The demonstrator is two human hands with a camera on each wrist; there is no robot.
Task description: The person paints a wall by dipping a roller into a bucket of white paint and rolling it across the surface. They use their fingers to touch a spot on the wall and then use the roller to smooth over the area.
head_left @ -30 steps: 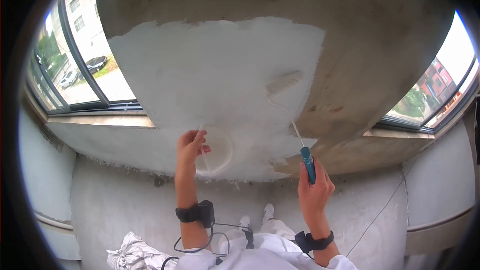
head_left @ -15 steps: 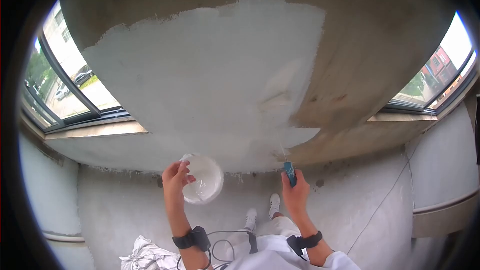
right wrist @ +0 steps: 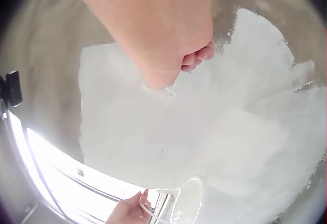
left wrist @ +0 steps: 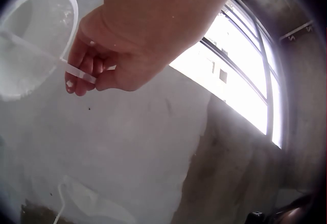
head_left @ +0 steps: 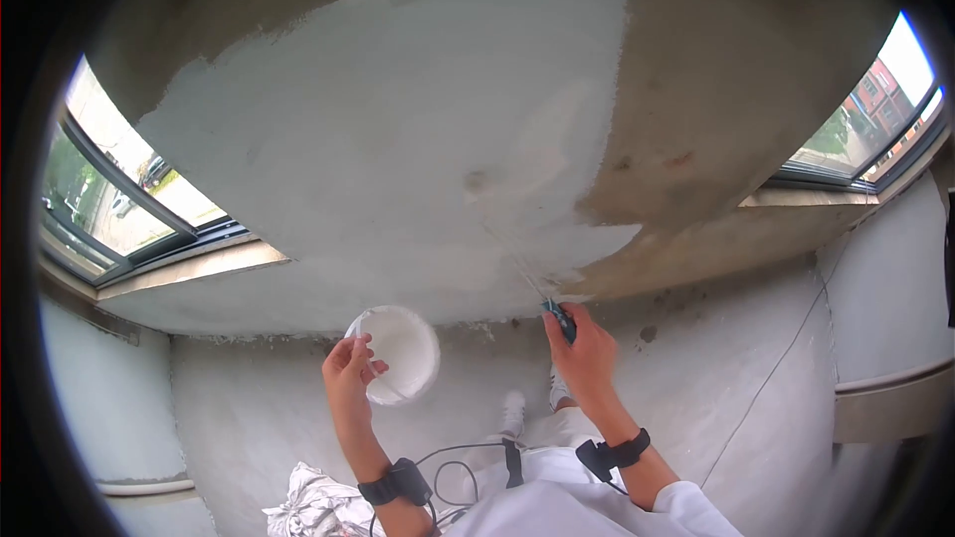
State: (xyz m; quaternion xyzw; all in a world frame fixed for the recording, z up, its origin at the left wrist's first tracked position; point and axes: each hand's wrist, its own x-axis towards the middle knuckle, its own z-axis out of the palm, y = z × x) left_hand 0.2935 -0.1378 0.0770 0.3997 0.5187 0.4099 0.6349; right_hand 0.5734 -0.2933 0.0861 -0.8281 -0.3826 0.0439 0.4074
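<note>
The left hand (head_left: 347,383) pinches the thin handle strip of a white bucket (head_left: 429,346), which hangs beside the fingers with whitish contents. In the left wrist view that strip (left wrist: 79,73) runs between thumb and fingers. Curled round a teal tool handle (head_left: 560,318), the right hand (head_left: 587,356) is to the right of the bucket. From the handle a thin rod extends up and left to a roller, faint against the pale wall coating (head_left: 418,119); the roller (left wrist: 94,203) lies along the wall in the left wrist view. The right wrist view hides the tool behind the hand (right wrist: 176,65).
Bare brown wall (head_left: 716,119) borders the coated area above and to the right. Windows stand at left (head_left: 119,184) and right (head_left: 875,109). Crumpled white cloth (head_left: 316,502) lies on the floor near the feet, and a thin cable (head_left: 776,363) crosses at right.
The right hand has moved left with the tool, and the roller has shifted left and slightly lower in the view. The bucket and left hand appear lower than a second ago, as the head view shifted.
</note>
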